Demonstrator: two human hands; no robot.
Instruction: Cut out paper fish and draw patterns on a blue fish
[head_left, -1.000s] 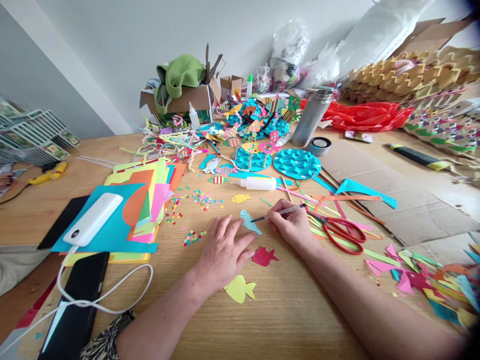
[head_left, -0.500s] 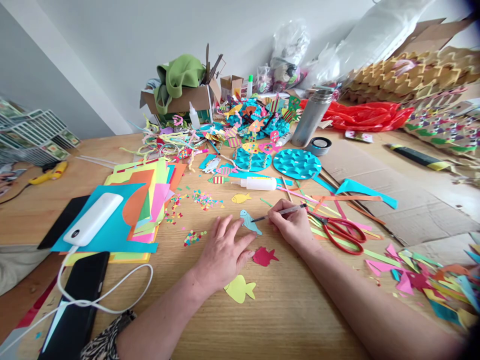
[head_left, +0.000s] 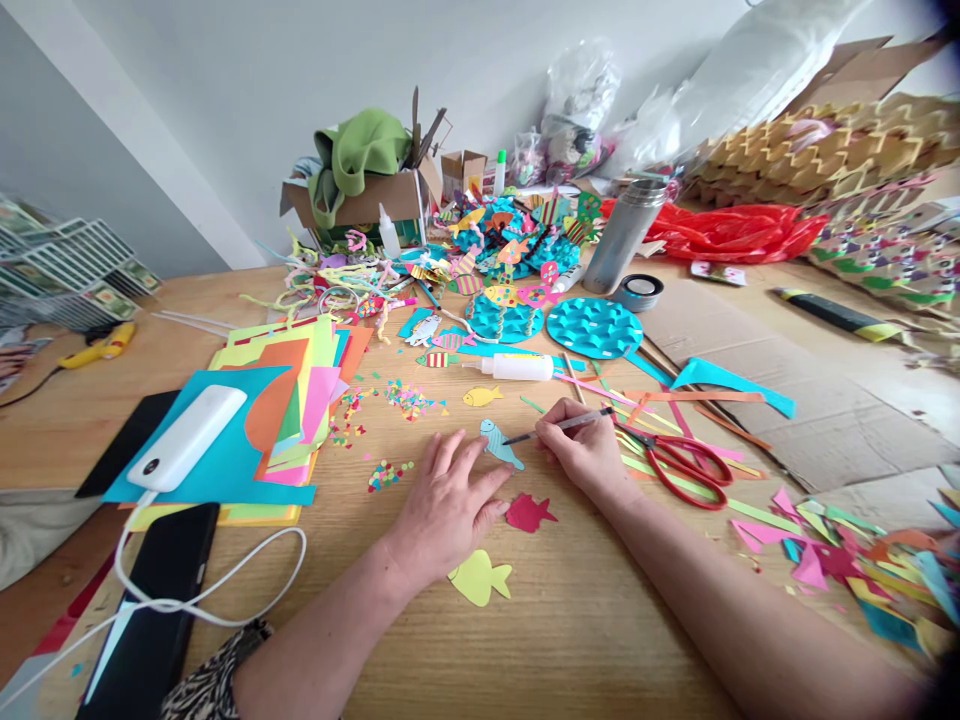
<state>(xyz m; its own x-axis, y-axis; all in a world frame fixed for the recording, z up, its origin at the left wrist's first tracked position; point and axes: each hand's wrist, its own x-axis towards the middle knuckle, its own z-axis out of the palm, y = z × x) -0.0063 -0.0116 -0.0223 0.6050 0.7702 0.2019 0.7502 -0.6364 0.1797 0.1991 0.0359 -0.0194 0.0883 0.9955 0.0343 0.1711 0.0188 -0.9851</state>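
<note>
lying beside left hand [head_left: 442, 505]: blue fish [head_left: 494, 441]

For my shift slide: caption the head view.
Right hand holds a pen to a striped blue paper fish; left hand rests close by.

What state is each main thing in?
Left hand, palm down, fingers spread
Right hand, gripping pen
Pen, tip at blue fish
Blue fish, striped
Scissors, lying flat
Flask, upright, uncapped
Near white bottle, on its side
Power bank, cable attached
Box under green cloth, open
</note>
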